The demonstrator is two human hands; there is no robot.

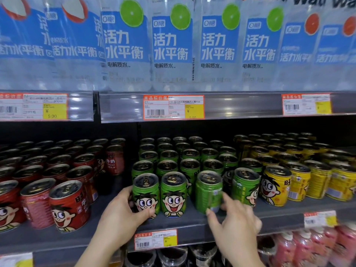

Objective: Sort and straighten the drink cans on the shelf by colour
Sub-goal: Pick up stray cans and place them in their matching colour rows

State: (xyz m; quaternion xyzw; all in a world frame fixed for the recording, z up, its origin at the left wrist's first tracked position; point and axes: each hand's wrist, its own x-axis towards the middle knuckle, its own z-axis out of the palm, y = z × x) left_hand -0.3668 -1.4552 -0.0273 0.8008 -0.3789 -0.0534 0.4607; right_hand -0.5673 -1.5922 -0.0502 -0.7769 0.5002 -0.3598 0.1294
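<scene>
- Left hand (119,214) wrapped around the leftmost front green can (146,193), thumb across the cartoon face, fingers curled behind its left side; can upright on the shelf (192,222), face to the front.
- Second front green can (174,194) just beside it on the right, upright, face forward, sides nearly touching.
- Right hand (234,224) partly open at the third front green can (209,191): thumb tip against its lower front, fingers reaching past its right side; whether closed in a full grip, cannot tell. Can turned with its plain ribbed side outward.
- Fourth front green can (245,186) right of that, tilted slightly, face turned toward the right.
- Green block in the middle of the shelf, red cans (70,205) to the left across a bare gap, yellow cans (276,185) directly to the right.
- Price tag (155,239) on the shelf edge between the wrists.
- Electrolyte water bottles (171,45) with blue labels on the shelf above; pink bottles (308,245) lower right.
</scene>
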